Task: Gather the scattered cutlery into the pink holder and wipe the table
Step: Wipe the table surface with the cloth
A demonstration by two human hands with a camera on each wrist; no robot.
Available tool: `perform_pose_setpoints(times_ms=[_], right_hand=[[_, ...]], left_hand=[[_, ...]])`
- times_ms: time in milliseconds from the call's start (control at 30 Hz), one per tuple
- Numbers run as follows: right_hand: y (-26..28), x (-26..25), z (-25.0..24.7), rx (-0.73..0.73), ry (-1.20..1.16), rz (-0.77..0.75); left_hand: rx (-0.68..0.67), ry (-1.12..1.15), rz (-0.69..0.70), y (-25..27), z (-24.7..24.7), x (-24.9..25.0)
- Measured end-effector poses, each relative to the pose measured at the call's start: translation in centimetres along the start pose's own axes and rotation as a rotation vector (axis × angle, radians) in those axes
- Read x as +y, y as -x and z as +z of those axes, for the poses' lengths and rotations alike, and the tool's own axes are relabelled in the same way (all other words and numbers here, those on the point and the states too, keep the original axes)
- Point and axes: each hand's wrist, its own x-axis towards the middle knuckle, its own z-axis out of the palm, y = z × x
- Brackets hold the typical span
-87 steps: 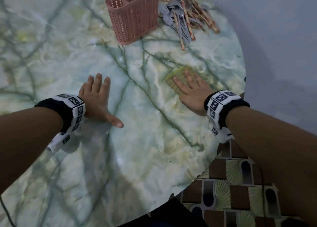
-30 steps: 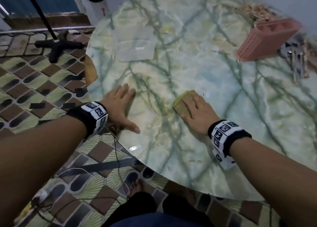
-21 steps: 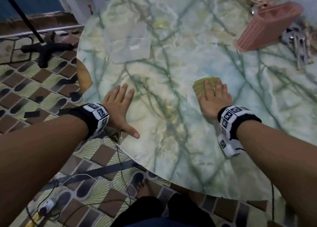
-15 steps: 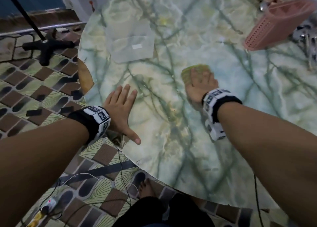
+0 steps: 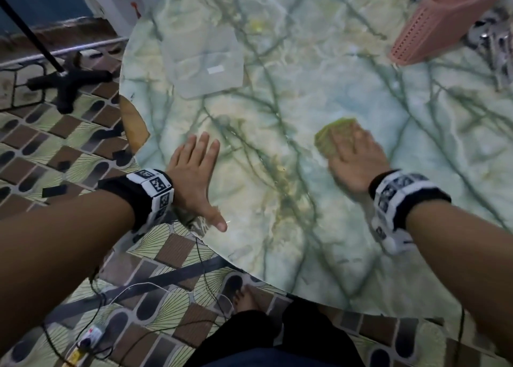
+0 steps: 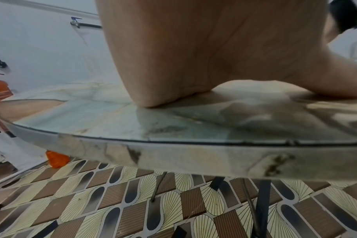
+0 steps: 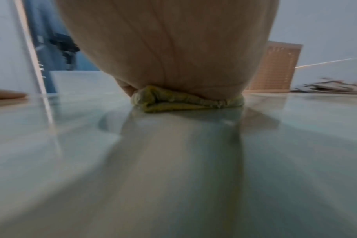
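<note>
cutlery (image 5: pixel 492 47) blurred, cut off — cloth (image 5: pixel 334 136) half-hidden under right hand (image 5: pixel 358 164)

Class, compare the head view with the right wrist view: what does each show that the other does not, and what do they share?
Only the head view shows the left hand lying flat near the edge of the table, both wristbands, the clear plastic container and the tiled floor.

Only the right wrist view shows the folded underside edge of the yellow cloth squashed against the tabletop.

Both show the right hand pressing the cloth, the pink holder standing beyond it, and cutlery lying beside the holder.
</note>
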Motion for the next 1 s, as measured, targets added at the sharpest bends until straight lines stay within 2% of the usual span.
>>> perform_pose_setpoints(times_ms=[100, 200, 233, 367, 433, 500, 567, 600, 667, 867, 933, 1000], right_hand=[[-3.2, 0.0, -1.2, 0.026, -0.061, 0.158], [-5.7, -2.2, -1.9, 0.008, -0.104, 0.158], [-5.5, -3.5, -2.7, -0.008, -0.103, 0.092], [-0.8, -12.5, -2.9, 0.048, 0.087, -0.410], [3.2, -15.7, -0.7, -0.026, 0.113, -0.527], [6.7, -15.1, 1.6, -0.133, 0.130, -0.593], [9.0, -11.9, 2.7, -0.151, 0.168, -0.667], [9.1, -10.0, 2.6, -0.150, 0.159, -0.654], [7.7, -6.2, 2.4, -0.140, 0.127, -0.526], [-1.8, 0.7, -0.8, 0.023, -0.039, 0.119], [-4.5, 1.4, -1.6, 0.026, -0.081, 0.194], [-6.4, 1.4, -2.6, -0.019, -0.124, 0.163]], left_hand=[[0.002, -0.001, -0.003, -0.1, 0.2, 0.0], [0.017, -0.001, -0.011, -0.2, 0.3, 0.0], [0.023, 0.000, -0.013, -0.2, 0.4, 0.0], [0.018, 0.003, -0.024, -0.1, 0.3, 0.2], [0.009, -0.014, -0.025, -0.1, 0.2, 0.2], [-0.001, -0.014, -0.027, -0.1, 0.1, 0.2], [0.003, -0.004, -0.023, -0.1, 0.1, 0.3], [0.010, -0.002, -0.021, -0.1, 0.1, 0.2], [-0.001, 0.005, -0.018, -0.1, 0.0, 0.2], [-0.015, 0.007, -0.017, 0.1, -0.3, 0.4], [-0.028, 0.002, -0.024, 0.1, -0.4, 0.5], [-0.039, 0.004, -0.032, 0.0, -0.4, 0.5]])
